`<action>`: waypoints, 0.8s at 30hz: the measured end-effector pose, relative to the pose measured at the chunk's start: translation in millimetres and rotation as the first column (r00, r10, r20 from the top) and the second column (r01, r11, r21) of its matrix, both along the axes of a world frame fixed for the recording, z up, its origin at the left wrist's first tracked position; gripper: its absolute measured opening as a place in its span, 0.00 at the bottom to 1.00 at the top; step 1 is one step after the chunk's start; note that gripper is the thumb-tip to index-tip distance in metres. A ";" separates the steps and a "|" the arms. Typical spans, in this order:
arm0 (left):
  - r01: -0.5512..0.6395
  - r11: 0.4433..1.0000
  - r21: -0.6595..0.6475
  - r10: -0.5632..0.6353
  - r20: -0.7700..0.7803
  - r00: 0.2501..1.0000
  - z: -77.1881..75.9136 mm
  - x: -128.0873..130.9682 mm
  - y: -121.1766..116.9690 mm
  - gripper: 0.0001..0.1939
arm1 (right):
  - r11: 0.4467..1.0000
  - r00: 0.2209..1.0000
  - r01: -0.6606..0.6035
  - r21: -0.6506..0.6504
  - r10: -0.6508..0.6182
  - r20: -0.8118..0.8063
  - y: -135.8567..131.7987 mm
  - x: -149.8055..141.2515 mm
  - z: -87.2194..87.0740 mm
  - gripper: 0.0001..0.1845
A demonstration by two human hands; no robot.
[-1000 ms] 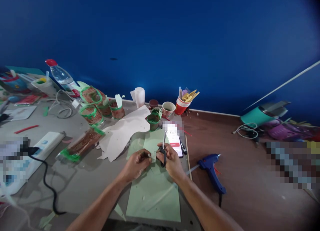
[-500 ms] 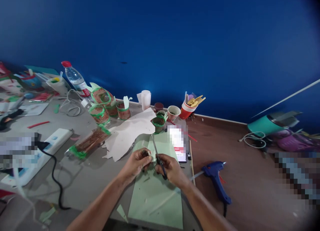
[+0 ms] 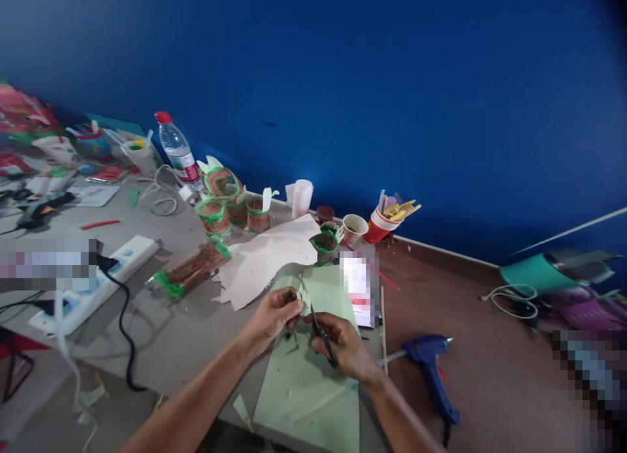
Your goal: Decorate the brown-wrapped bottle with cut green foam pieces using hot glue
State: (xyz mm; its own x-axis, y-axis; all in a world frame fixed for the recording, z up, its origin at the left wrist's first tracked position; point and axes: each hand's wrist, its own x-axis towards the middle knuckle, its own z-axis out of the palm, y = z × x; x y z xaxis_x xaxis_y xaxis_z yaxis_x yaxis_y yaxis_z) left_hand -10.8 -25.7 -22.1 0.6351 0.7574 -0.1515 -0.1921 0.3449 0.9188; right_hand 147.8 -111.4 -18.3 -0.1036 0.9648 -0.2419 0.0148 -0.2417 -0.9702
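Between thumb and fingers, my left hand (image 3: pixel 278 314) pinches a small piece of pale green paper (image 3: pixel 304 300). My right hand (image 3: pixel 340 345) is closed round the dark handles of a pair of scissors (image 3: pixel 318 329). The blades point up and away, right beside the small paper piece; whether they touch it I cannot tell. Under both hands lies a large sheet of pale green paper (image 3: pixel 313 404), with small dark bits on it. A lit phone (image 3: pixel 360 286) rests just beyond my right hand.
A blue glue gun (image 3: pixel 431 368) lies at right. White torn paper (image 3: pixel 269 254), brown-and-green craft pots (image 3: pixel 213 218) and a water bottle (image 3: pixel 179 149) stand beyond the hands. A power strip (image 3: pixel 117 264) with black cable is at left; a red cup (image 3: pixel 382 224) holds plastic forks.
The view has swung left, so things sit farther right in the picture. The scissors have tipped from upright to slanting left across the small paper piece. Both hands keep their hold.
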 end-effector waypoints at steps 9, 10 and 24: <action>-0.029 0.998 -0.050 0.029 0.001 1.000 9.9 1.5 -0.9 0.22 | 0.999 0.998 -0.038 0.031 0.036 0.050 0.1 -0.8 6.2 0.23; -0.032 0.998 -0.054 0.032 0.002 0.999 10.5 1.5 -1.1 0.23 | 0.999 0.997 -0.041 0.035 0.039 0.063 0.2 -0.5 6.3 0.23; -0.072 0.997 0.008 0.073 -0.126 0.989 13.5 3.9 0.5 0.25 | 0.998 0.996 -0.052 0.024 0.050 0.078 -0.5 2.9 1.1 0.21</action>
State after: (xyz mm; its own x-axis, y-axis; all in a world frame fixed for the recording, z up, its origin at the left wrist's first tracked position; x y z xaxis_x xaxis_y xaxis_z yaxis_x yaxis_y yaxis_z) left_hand -6.9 -25.2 -8.6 0.5544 0.8015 -0.2241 -0.0990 0.3309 0.9385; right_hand 150.7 -111.9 -17.2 -0.1346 0.9647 -0.2265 0.1015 -0.2139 -0.9716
